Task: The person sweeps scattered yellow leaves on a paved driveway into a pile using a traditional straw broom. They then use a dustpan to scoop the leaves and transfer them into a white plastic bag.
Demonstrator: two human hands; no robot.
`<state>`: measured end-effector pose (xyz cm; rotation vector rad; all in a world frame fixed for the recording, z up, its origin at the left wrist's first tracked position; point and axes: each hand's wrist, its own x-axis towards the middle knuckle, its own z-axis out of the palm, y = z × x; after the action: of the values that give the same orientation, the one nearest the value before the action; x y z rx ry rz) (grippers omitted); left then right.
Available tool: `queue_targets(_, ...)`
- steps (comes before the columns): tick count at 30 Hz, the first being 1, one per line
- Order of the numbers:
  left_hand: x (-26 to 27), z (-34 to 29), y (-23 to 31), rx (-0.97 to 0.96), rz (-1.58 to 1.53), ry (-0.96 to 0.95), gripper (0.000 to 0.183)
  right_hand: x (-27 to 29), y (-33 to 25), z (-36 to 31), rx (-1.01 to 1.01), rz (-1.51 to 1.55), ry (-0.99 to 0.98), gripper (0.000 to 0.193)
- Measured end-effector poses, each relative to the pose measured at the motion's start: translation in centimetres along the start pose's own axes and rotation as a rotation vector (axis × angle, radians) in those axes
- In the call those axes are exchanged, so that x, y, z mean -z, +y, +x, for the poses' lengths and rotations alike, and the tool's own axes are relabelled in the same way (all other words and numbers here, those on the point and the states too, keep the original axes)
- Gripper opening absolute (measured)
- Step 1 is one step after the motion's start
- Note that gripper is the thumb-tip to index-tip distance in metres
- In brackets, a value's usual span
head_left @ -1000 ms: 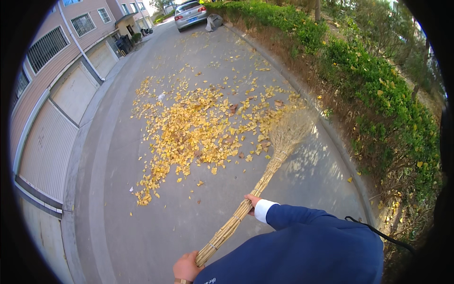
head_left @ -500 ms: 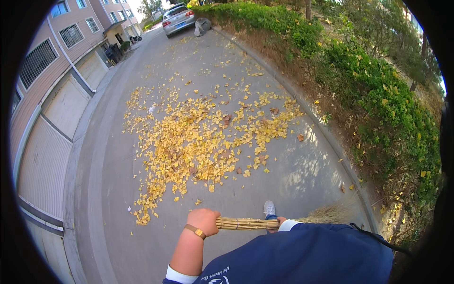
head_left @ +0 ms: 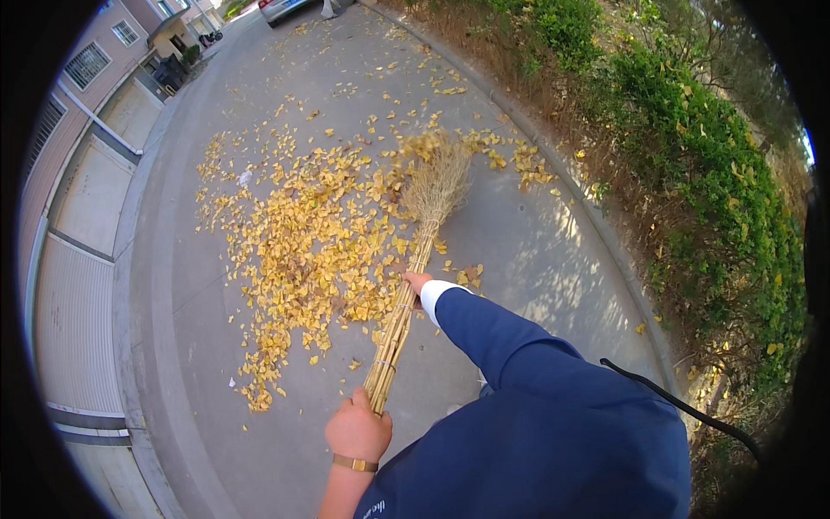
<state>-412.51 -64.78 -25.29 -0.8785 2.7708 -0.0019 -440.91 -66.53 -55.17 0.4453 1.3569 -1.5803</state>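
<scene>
A grey paved road (head_left: 203, 346) runs through the frame, a leafy green hedge (head_left: 692, 156) along its right. Yellow fallen leaves (head_left: 298, 233) lie scattered left of centre. A straw-coloured bundled-stick broom (head_left: 424, 238) slants from lower centre toward upper centre, bristles among the leaves. The left hand (head_left: 358, 428) grips its lower end, the right hand (head_left: 418, 282) its middle; a gold-toned wristwatch (head_left: 358, 464) shows at lower centre.

Broom (head_left: 424, 242): straw-coloured, bundled-stalk handle (head_left: 396, 333) bound at intervals, butt toward 7 o'clock; bristles (head_left: 439, 177) fanned toward 12 to 1, blurred leaves at their tips. Leaves (head_left: 298, 238): loose, mainly yellow, some brown; densest at the bristles' 8 o'clock, smaller patch at 3.
</scene>
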Motion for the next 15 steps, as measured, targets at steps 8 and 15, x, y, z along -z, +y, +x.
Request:
queue_targets(8, 3.0, 5.4, -11.0, -0.087, -0.164, -0.023, 0.051, -3.0, -0.1, -3.6, -0.111, 0.353, -0.015, 0.026)
queue_targets(15, 5.7, 19.4, -13.4, -0.553, -0.152, -0.09, 0.041, 2.8, 5.7, -4.7, -0.285, 0.877, 0.201, 0.033)
